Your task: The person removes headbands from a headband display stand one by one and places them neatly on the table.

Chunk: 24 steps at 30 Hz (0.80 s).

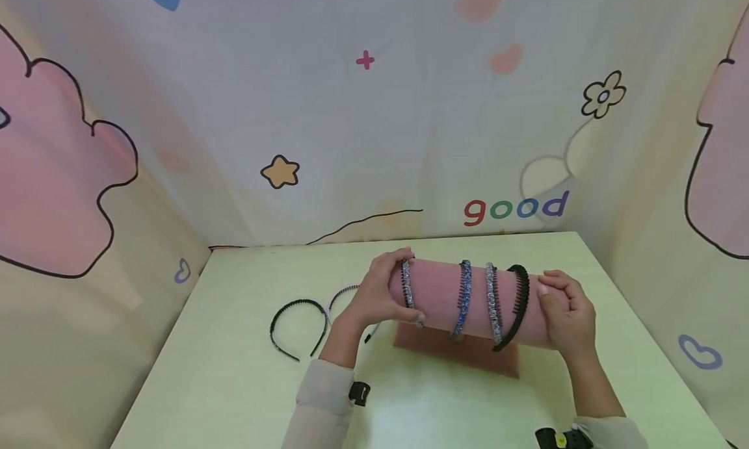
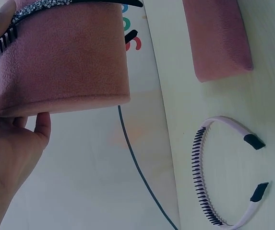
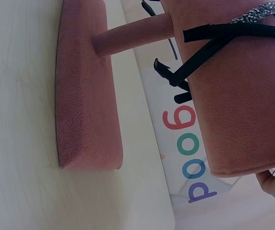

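Observation:
A plush pink headband stand (image 1: pixel 435 286) has a horizontal roll on a post (image 3: pixel 135 36) above a flat base (image 1: pixel 456 351). My left hand (image 1: pixel 380 290) grips the roll's left end, fingers over the top and thumb in front. Its fingers lie along a silver glitter headband (image 1: pixel 407 283) near that end. My right hand (image 1: pixel 570 316) holds the right end, thumb in front. Farther right along the roll sit a blue glitter headband (image 1: pixel 465 296), another silver glitter headband (image 1: pixel 493 299) and a black toothed headband (image 1: pixel 523 299). Black headband tips (image 3: pixel 199 52) hang under the roll in the right wrist view.
Left of the stand, a black headband (image 1: pixel 298 301) lies on the pale table (image 1: pixel 222 397). Beside it is a white headband (image 2: pixel 198 167) with dark teeth and black tips, partly behind my left hand in the head view. Printed cloth walls (image 1: pixel 328 111) enclose the table's back and sides.

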### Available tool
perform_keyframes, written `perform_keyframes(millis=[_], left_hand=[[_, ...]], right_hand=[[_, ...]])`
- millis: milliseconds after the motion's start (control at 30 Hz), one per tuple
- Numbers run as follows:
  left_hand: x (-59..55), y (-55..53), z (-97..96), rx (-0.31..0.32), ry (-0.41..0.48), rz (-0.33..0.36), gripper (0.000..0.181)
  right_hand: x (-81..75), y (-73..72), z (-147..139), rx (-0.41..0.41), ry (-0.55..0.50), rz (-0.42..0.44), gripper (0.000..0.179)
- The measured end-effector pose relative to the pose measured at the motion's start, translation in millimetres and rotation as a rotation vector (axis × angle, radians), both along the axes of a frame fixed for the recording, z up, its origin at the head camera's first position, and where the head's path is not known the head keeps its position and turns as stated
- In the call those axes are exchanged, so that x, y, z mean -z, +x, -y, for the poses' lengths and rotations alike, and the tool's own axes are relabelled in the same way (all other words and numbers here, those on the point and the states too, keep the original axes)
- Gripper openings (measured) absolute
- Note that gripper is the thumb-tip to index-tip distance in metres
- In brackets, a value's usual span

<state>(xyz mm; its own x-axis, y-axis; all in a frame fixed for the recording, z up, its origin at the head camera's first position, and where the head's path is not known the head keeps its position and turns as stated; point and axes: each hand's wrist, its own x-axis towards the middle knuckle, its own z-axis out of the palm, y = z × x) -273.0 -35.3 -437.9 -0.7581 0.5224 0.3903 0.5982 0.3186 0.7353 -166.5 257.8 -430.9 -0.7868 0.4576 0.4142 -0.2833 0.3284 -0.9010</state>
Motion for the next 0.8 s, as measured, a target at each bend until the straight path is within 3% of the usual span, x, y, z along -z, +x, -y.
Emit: perform_keyframes(millis=[200, 433, 533, 800], left_hand=[[-0.7, 1.5, 4.8, 0.009, -0.028, -0.005, 0.11], [-4.6, 1.5, 3.4, 0.023, -0.047, 0.003, 0.101], [-3.9, 0.9, 5.7, 0.017, -0.056, 0.013, 0.096], [-1.6, -7.6, 7.2, 0.044, -0.054, 0.062, 0.095]], right_hand=[[18.8, -8.9, -10.1, -0.003, -0.017, 0.017, 0.019], [22.2, -8.1, -15.4, 0.021, -0.009, 0.041, 0.019], [20.0, -5.5, -12.0, 0.017, -0.02, 0.054, 0.019], [-1.1, 1.5, -0.1, -0.004, 0.005, -0.014, 0.018]])
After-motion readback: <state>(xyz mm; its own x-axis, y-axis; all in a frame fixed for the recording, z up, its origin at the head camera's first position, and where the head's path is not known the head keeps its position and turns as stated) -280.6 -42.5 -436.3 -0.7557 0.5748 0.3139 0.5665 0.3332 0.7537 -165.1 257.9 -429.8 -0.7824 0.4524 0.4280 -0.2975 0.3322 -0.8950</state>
